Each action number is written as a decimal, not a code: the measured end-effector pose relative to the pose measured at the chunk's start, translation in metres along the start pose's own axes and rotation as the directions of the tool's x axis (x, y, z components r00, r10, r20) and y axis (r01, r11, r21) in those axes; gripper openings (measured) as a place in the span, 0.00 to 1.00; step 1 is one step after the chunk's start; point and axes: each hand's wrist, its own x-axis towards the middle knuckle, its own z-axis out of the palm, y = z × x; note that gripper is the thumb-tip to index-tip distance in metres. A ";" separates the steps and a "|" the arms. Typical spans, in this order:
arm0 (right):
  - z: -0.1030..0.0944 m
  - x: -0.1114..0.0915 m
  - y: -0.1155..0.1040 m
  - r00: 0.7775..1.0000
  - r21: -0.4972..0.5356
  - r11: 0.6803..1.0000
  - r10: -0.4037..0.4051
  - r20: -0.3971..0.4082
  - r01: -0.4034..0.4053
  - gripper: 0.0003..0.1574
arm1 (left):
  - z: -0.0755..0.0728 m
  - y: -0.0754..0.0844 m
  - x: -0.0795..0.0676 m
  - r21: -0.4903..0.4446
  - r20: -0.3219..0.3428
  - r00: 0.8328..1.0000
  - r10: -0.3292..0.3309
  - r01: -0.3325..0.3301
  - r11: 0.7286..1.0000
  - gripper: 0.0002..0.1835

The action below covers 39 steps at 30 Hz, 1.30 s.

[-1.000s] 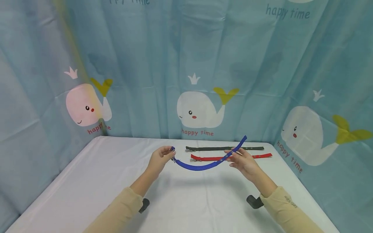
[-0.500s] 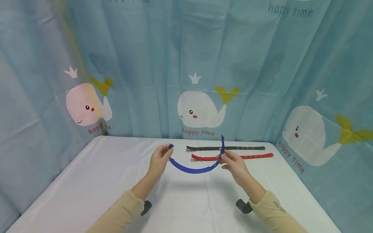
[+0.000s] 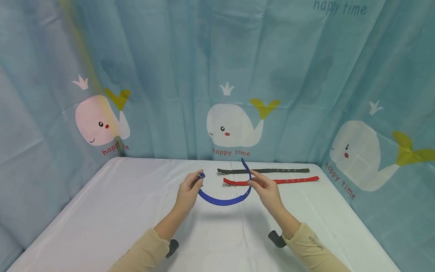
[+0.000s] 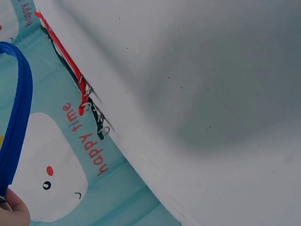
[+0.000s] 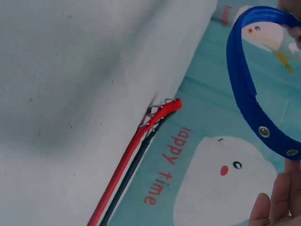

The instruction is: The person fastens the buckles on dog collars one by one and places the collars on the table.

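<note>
Blue strap point(image 3: 222, 202) is held in the air above the white tabletop point(image 3: 136, 196), slung between 2 hands in a U-shaped sag. Left hand point(image 3: 187, 190): grip clamped on the strap's left end, thumb against fingers; a ring-like metal piece shows there, its detail too small to tell. Right hand point(image 3: 268, 192): grip pinched on the strap short of its other end, thumb and fingertips together on the band; the tip rises past the fingers and leans left. Right wrist view shows 2 metal eyelets point(image 5: 264, 132) on the blue band, near the right hand's fingers. A soft shadow point(image 3: 224, 217) lies on the cloth under the sag. Toward the far edge, 2 more straps lie roughly parallel: red strap point(image 3: 299, 180) nearer the person, dark strap point(image 3: 272, 170) just behind it. Their metal hardware point(image 4: 86, 107) sits at the left ends; small eyelets run along the right portions. In head view the right hand overlaps part of the red strap. Beige sleeves point(image 3: 142, 251) cover the forearms. Behind the tabletop hangs a blue-green curtain point(image 3: 163, 75) with 3 whale prints point(image 3: 227, 126) and "happy time" lettering point(image 3: 231, 152).
</note>
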 end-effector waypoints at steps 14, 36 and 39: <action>0.008 -0.002 0.002 0.792 -0.234 0.757 -0.573 0.211 0.610 0.22 | 0.003 0.002 -0.009 0.059 0.101 0.995 0.000 -0.006 0.998 0.18; 0.015 -0.007 -0.001 0.718 -0.227 0.681 -0.654 0.239 0.696 0.18 | 0.006 0.001 -0.013 0.044 0.238 0.967 -0.087 0.078 0.996 0.11; 0.017 -0.008 0.000 0.718 -0.199 0.690 -0.660 0.223 0.696 0.16 | 0.007 0.002 -0.014 0.031 0.267 0.961 -0.076 0.070 0.997 0.11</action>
